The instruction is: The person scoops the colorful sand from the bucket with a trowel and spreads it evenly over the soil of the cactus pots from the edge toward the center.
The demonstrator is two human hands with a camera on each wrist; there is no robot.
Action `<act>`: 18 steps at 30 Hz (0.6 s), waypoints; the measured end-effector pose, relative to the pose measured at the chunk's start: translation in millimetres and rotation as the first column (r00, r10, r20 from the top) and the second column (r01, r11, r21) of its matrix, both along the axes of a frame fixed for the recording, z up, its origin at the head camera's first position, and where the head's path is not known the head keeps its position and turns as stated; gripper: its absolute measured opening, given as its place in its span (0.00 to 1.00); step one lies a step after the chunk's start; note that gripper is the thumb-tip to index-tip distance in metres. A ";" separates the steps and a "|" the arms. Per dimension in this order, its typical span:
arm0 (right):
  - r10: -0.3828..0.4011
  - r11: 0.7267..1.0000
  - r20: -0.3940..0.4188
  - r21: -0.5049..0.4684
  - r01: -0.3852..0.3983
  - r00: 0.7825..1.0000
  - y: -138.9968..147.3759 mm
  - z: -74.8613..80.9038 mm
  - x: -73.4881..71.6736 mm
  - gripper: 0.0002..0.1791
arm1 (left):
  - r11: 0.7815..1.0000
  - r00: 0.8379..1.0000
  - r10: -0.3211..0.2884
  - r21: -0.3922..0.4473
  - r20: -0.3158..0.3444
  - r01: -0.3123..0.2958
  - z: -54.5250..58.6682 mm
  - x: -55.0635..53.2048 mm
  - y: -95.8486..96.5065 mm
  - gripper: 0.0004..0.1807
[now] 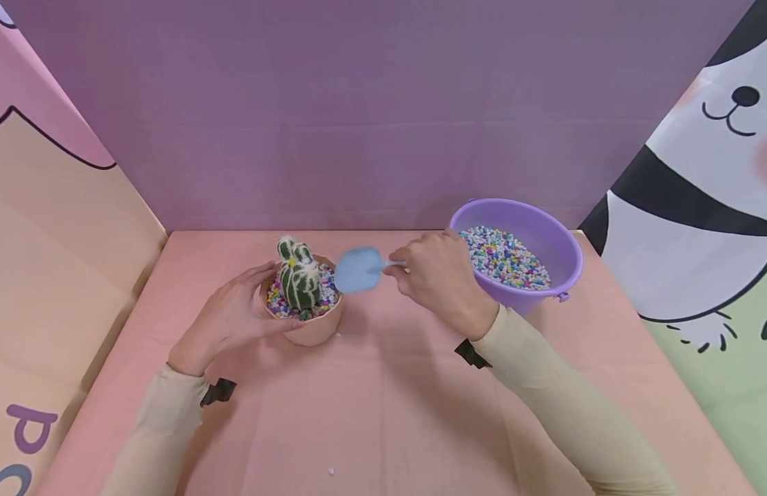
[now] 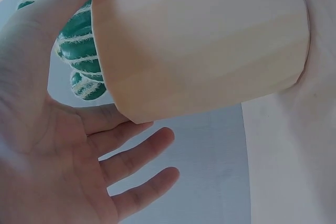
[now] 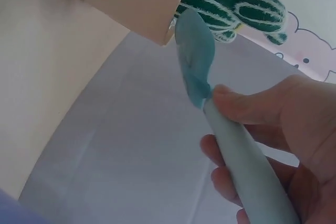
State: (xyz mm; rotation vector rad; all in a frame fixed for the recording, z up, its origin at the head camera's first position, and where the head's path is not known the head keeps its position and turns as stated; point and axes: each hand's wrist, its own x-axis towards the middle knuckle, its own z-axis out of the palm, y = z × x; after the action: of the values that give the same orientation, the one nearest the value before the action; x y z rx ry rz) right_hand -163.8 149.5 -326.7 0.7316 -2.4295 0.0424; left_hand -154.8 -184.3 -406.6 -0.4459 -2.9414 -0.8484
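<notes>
A green cactus (image 1: 300,282) with white fuzzy ribs stands in a peach flowerpot (image 1: 312,333), among colourful pebbles (image 1: 328,293). My left hand (image 1: 231,320) grips this pot from the left, thumb at the near rim and fingers at the far side. In the left wrist view the pot wall (image 2: 210,40) fills much of the picture, and the lower fingers (image 2: 139,158) spread off it. With my right hand (image 1: 436,272) I hold a small light-blue shovel (image 1: 359,269) by its handle (image 3: 247,166). Its blade is right by the pot's right rim.
At the back right stands a purple bucket (image 1: 560,241), partly filled with multicoloured pebbles (image 1: 504,258); my right hand overlaps its left edge. A single white pebble (image 1: 331,472) lies on the pink tabletop (image 1: 346,413) near the front. A purple backdrop (image 1: 371,124) rises behind.
</notes>
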 end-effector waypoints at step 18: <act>-0.012 0.989 0.110 -0.147 0.029 0.994 16.4 -11.5 -2.6 0.10 | 1.000 1.000 -0.015 0.007 -0.009 0.015 -6.0 -0.7 -0.4 0.62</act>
State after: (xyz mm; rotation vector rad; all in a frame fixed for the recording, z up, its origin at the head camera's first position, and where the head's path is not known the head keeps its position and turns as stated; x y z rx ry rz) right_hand -166.4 165.9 -338.2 0.6523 -2.5046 0.2587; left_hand -155.5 -184.7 -412.5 -0.4710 -2.9301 -0.8564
